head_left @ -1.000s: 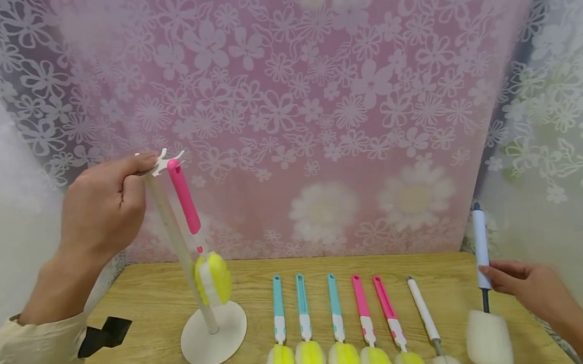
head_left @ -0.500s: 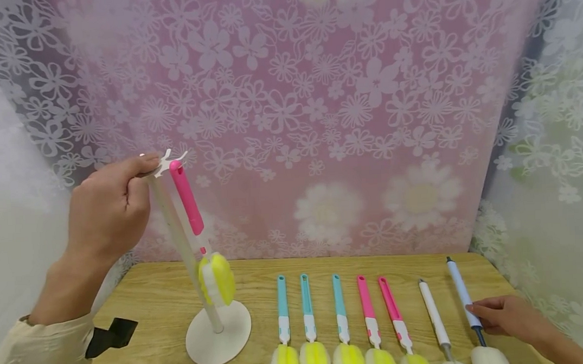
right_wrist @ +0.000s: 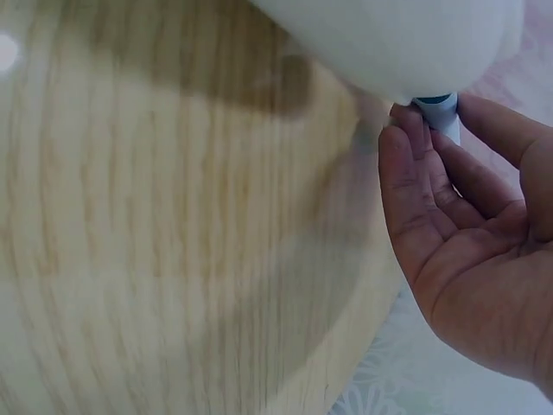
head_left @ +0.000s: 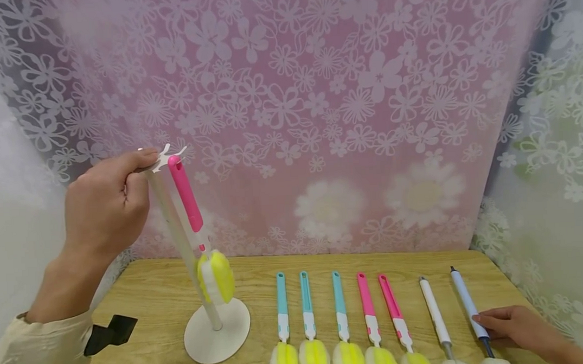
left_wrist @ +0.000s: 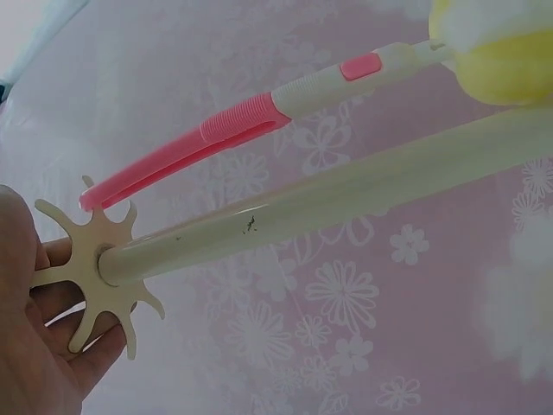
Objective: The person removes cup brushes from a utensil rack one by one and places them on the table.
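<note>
At the left, my left hand (head_left: 108, 203) pinches the hooked top (left_wrist: 86, 238) of a white stand (head_left: 198, 346), thumb above and fingers below. From one hook hangs a sponge bottle brush with a pink handle (head_left: 187, 194), its yellow-and-white head beside the pole. At the right end of the row, my right hand (head_left: 525, 329) holds the lower handle of a light-blue bottle brush (head_left: 465, 299) between thumb and fingers. That brush's white sponge head (right_wrist: 406, 39) fills the top of the right wrist view; in the head view the frame's lower edge cuts it off.
Left of the held brush lie a white-handled brush (head_left: 434, 309), two pink-handled brushes (head_left: 366, 295) and three teal-handled brushes (head_left: 282, 296), heads toward me. All are on a wooden table (head_left: 150, 302). A pink floral curtain (head_left: 298, 122) hangs behind it.
My right hand has lowered the light-blue brush from upright down to the table beside the white-handled one, moving slightly left. My left hand has stayed on the stand's top.
</note>
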Demonstrator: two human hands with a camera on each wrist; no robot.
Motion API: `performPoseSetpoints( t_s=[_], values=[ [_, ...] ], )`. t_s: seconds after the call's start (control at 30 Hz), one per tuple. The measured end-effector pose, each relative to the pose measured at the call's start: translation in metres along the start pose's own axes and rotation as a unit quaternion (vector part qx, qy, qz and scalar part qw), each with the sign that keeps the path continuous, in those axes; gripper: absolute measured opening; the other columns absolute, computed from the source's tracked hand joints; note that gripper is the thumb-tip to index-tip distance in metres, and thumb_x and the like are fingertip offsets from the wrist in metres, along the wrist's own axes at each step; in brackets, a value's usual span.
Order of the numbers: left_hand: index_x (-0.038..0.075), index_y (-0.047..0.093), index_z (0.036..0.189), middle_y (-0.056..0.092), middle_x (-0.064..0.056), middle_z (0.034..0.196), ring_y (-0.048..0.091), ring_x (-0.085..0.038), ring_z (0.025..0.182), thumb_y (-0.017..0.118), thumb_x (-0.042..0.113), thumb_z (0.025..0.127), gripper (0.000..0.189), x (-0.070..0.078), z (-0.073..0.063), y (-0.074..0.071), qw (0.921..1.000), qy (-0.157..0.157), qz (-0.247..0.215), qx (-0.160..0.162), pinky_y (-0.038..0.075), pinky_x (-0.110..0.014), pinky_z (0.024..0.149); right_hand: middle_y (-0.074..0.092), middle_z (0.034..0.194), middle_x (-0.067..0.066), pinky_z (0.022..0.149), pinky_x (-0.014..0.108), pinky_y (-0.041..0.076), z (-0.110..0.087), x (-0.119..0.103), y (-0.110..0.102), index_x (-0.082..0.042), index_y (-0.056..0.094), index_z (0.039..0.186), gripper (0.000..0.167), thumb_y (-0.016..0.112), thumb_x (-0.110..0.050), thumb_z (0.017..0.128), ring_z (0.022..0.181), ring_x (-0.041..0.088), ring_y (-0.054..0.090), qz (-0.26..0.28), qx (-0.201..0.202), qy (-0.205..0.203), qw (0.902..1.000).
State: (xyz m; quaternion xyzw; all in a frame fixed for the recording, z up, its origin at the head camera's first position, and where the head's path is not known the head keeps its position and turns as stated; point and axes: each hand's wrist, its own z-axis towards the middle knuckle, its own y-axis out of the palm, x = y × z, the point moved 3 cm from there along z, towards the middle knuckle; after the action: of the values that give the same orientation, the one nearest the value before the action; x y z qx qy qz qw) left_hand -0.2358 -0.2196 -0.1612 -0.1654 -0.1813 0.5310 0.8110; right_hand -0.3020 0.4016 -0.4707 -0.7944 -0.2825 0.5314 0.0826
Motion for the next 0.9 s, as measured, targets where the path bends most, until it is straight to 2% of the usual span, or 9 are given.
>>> performPoseSetpoints(
  t_s=[0.1,0.23,0.37,0.57,0.73,0.9],
  values=[
    [0.005,0.070,0.114,0.068,-0.013,0.111,0.063,-0.040,0.095,0.038,0.010,0.091,0.040,0.001,0.000,-0.001,1.0000,-0.001,0.006,0.001,0.044,-0.053,0.059,0.064,0.108,0.026,0.079,0.042,0.054,0.001,-0.004,0.005,0.021,0.053,0.119,0.058,0.056,-0.032,0.095,0.098,0.034,0.064,-0.012,-0.013,-0.019,0.9997],
    [0.005,0.070,0.114,0.068,-0.014,0.111,0.063,-0.041,0.093,0.038,0.011,0.092,0.039,0.001,0.001,-0.001,0.9999,-0.002,0.013,-0.003,0.045,-0.053,0.060,0.067,0.104,0.019,0.077,0.041,0.054,0.003,-0.008,0.010,0.019,0.056,0.117,0.057,0.059,-0.033,0.094,0.094,0.028,0.066,-0.014,-0.016,-0.028,0.9994],
    [0.005,0.069,0.114,0.068,-0.015,0.110,0.063,-0.041,0.091,0.038,0.010,0.092,0.038,0.002,0.001,0.001,0.9998,0.002,0.016,-0.007,0.045,-0.052,0.059,0.068,0.101,0.017,0.076,0.040,0.055,0.006,-0.005,0.014,0.017,0.059,0.115,0.056,0.062,-0.035,0.092,0.091,0.027,0.066,-0.024,0.011,-0.007,0.9996],
    [0.004,0.069,0.113,0.068,-0.015,0.109,0.063,-0.041,0.090,0.038,0.009,0.091,0.038,0.003,0.001,0.002,0.9999,0.009,0.011,-0.006,0.045,-0.053,0.060,0.065,0.105,0.024,0.076,0.041,0.054,0.007,-0.001,0.017,0.016,0.058,0.116,0.055,0.061,-0.033,0.092,0.094,0.034,0.065,-0.033,0.039,0.012,0.9986],
    [0.003,0.069,0.112,0.068,-0.015,0.110,0.062,-0.041,0.093,0.038,0.008,0.092,0.038,0.003,0.003,0.004,0.9999,0.009,-0.005,-0.009,0.047,-0.057,0.068,0.064,0.107,0.026,0.076,0.042,0.054,0.005,0.000,0.016,0.017,0.057,0.117,0.052,0.058,-0.030,0.094,0.097,0.037,0.064,-0.035,0.048,0.006,0.9982],
    [0.003,0.069,0.113,0.068,-0.014,0.111,0.062,-0.040,0.099,0.037,0.007,0.092,0.039,0.002,0.005,0.005,0.9995,0.008,-0.022,-0.020,0.047,-0.057,0.077,0.065,0.104,0.022,0.076,0.041,0.054,0.003,0.001,0.016,0.017,0.056,0.118,0.048,0.055,-0.026,0.096,0.093,0.032,0.065,-0.025,0.065,0.018,0.9974]
  ],
)
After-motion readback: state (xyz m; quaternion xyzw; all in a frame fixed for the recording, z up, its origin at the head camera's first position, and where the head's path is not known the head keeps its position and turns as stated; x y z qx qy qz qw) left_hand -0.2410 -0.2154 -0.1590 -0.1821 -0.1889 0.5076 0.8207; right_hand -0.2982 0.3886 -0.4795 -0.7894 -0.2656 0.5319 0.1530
